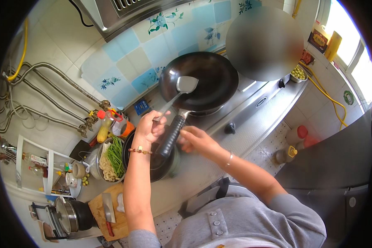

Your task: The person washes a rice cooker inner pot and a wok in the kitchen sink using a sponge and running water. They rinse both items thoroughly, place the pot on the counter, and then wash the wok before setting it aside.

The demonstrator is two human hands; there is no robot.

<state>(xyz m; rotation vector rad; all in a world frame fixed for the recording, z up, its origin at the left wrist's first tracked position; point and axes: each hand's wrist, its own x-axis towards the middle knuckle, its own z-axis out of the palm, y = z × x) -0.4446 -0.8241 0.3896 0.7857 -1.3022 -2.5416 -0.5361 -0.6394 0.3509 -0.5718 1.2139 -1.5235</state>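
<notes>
My left hand (150,127) is closed around the handle of a metal wok spatula (186,84). The spatula's blade lies over the inside of a dark wok (212,77), and I see no food in it. Sticking out towards me is the wok's black ribbed handle (172,136), between my two hands. Just right of that handle, my right hand (198,139) is loosely curled and slightly blurred, with nothing visible in it. The wok stands on a stainless-steel gas stove (251,107). A black pot (156,173) is partly hidden under my left forearm and the wok handle.
A bowl of green vegetable stalks (115,155) and pale strips stands left of the pot. Nearer me, a cleaver (108,207) lies on a wooden board (100,221). Bottles (104,125) stand by the wall pipes. A blurred round patch (265,43) hides the far-right stove area.
</notes>
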